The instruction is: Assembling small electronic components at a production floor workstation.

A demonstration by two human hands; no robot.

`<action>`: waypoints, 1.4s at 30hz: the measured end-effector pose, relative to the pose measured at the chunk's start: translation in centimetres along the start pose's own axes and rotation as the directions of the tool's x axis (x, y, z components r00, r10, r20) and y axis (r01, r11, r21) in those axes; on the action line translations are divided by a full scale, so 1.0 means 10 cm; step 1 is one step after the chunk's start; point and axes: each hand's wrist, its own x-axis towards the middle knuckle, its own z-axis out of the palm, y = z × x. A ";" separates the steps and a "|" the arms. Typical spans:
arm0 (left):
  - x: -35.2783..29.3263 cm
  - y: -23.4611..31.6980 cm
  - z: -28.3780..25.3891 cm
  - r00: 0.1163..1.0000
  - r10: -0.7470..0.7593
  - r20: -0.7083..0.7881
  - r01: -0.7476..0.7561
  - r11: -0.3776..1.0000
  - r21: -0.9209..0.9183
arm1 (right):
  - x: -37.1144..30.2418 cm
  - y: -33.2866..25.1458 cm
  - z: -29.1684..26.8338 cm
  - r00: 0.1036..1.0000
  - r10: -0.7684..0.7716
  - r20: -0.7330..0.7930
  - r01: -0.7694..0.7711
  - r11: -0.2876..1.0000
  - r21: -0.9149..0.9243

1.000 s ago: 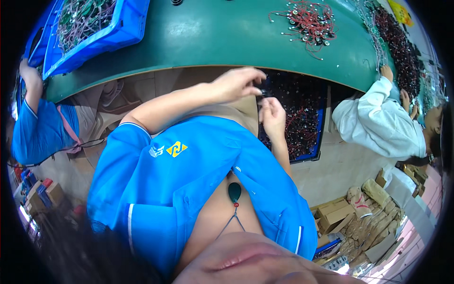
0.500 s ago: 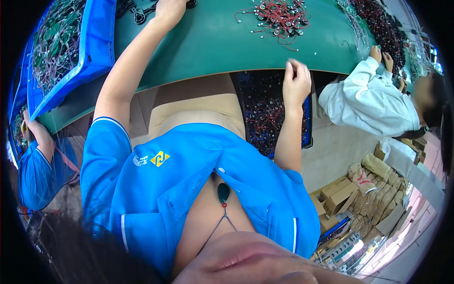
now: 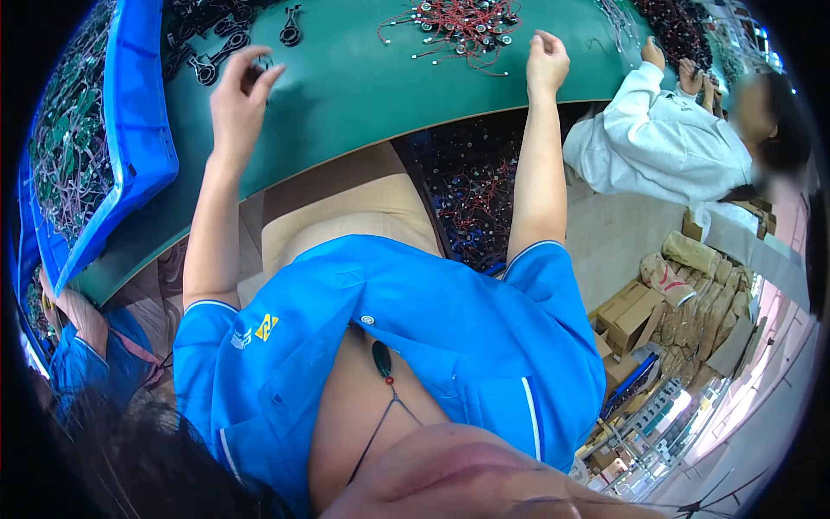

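My left hand (image 3: 238,108) is raised over the green table, its fingers and thumb curled round a small black plastic part (image 3: 253,73), mostly hidden by the fingers. Beyond it lie similar black plastic parts with ring-shaped ends (image 3: 206,69), and one more black ringed part (image 3: 291,31) sits apart from them. Close to the right edge of a pile of red wires with small round metal-looking pieces (image 3: 467,22) is my right hand (image 3: 548,67). Its fingers are half bent and a little apart, with nothing visible in them.
A blue bin (image 3: 143,143) of green boards and wires stands at the left. Below the table edge is a dark container of red-wired parts (image 3: 471,199). A co-worker in a pale hoodie (image 3: 666,138) works at the right; another person's blue sleeve (image 3: 95,355) shows lower left. Cardboard boxes (image 3: 631,316) stand behind.
My left hand has drawn back from the black parts toward me, with a black part in its fingers. My right hand has moved forward over the table, close to the red wires.
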 end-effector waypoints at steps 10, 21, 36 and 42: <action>-0.86 0.35 -0.03 0.853 -0.294 0.432 0.434 0.859 -0.273 | 0.21 0.26 0.20 0.988 0.055 0.142 -0.046 0.997 -0.064; -1.21 0.32 0.11 0.797 -0.180 0.577 0.465 0.792 -0.396 | -0.11 0.12 0.20 0.998 0.031 -0.050 -0.013 0.946 0.323; -1.27 0.27 0.19 0.935 -0.149 0.322 0.336 0.658 -0.673 | -2.37 -1.43 0.01 0.548 -0.345 0.762 -0.308 0.764 0.567; -1.38 0.21 0.13 0.926 -0.140 0.351 0.336 0.728 -0.597 | -2.67 -1.32 0.08 0.675 -0.300 0.674 -0.114 0.860 0.497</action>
